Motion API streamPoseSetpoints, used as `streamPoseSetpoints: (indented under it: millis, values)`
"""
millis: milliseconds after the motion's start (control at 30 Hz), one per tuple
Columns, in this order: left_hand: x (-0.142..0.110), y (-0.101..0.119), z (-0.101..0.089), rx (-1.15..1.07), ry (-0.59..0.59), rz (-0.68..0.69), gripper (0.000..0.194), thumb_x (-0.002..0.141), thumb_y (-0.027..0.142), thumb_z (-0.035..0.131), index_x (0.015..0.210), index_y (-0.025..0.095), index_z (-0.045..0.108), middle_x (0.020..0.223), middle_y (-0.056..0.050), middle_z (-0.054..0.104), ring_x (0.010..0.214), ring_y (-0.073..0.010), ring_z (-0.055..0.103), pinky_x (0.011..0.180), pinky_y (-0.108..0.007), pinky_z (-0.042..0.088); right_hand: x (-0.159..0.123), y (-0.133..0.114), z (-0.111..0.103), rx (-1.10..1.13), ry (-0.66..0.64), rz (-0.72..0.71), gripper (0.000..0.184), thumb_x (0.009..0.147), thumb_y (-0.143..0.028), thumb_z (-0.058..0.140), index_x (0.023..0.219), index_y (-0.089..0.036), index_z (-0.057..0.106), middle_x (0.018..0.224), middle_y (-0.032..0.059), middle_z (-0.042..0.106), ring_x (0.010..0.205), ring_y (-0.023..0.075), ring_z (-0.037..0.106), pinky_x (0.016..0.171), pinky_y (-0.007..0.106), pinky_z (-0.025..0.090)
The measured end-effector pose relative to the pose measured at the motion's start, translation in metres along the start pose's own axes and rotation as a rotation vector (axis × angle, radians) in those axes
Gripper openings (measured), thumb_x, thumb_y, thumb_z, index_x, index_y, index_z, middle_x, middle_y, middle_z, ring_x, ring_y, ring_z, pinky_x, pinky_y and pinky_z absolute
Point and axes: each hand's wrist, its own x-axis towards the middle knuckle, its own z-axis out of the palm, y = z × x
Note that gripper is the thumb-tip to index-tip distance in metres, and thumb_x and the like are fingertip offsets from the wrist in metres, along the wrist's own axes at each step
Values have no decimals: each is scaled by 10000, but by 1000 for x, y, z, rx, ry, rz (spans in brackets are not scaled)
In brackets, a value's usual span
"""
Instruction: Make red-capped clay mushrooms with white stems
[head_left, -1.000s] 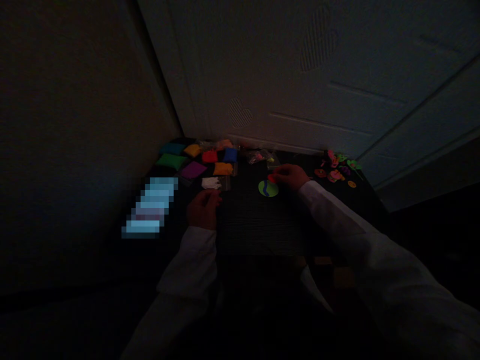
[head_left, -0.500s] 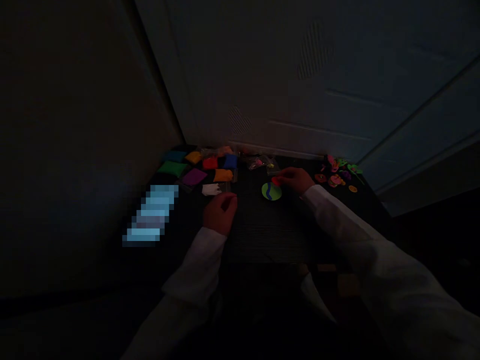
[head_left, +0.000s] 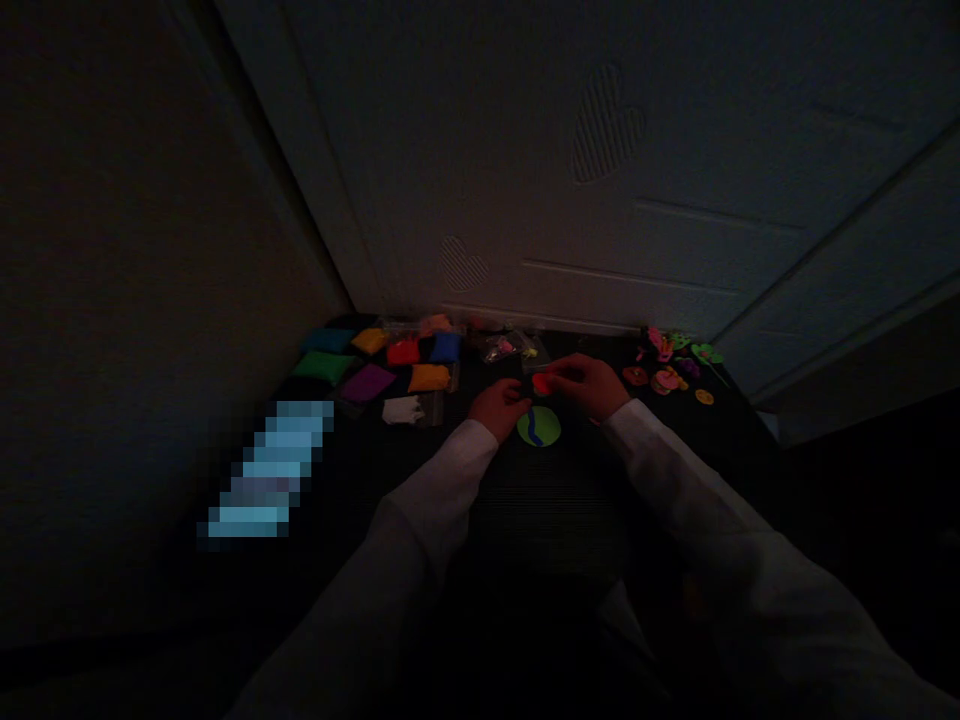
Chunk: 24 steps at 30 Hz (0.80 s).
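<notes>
The red piece (head_left: 541,384) is at the fingertips of the right hand (head_left: 596,387), which is pinched nearly closed on its edge. Just below those fingertips, nearer the wearer, lies the green disc (head_left: 550,428), with a wavy blue strip (head_left: 533,428) along its left part. The left hand (head_left: 497,405) is just beside the disc's upper left edge, its fingers loosely curled; whether it holds anything, or touches the disc, I cannot tell.

If the red piece is soft, as it looks, a hard pinch could dent it; a loose one could drop it onto the disc. The left fingers are near enough to smear the strip or nudge the disc, and the dim light makes such a slip likelier.

Left of the left hand lie a white bag (head_left: 403,410) and an orange bag (head_left: 429,378); right of the right hand, small colourful figures (head_left: 666,381).
</notes>
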Motion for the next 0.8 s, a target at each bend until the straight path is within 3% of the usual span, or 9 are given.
streamPoseSetpoints:
  millis: [200,333,567,800]
  values:
    - [-10,7,5,226,-11,250,322,886,326,541,1166,168,549,1193,-96,572,1012,-213,589,849,-430,511,-1,25,-12,189,74,134,299,889,-329,548,1135,-159,561,1148,77,591,978,193,601,828,406,519]
    - [-8,9,2,282,103,332,319,888,329,538,1161,164,550,1180,-94,577,998,-210,594,839,-426,514,0,35,-6,361,78,220,309,888,-328,550,1144,-157,555,1151,78,589,977,195,602,821,404,522]
    - [-12,14,-3,316,305,497,435,745,415,683,1111,196,598,1124,-79,619,1116,-253,510,990,-429,396,-10,27,15,651,26,363,317,888,-328,549,1154,-155,548,1146,79,589,966,192,605,809,400,526]
    - [-22,16,-1,381,379,546,282,775,385,629,997,215,662,1056,-59,654,1082,-262,504,963,-413,376,-18,17,19,788,27,429,308,888,-323,550,1145,-153,551,1133,76,592,953,188,607,800,392,528]
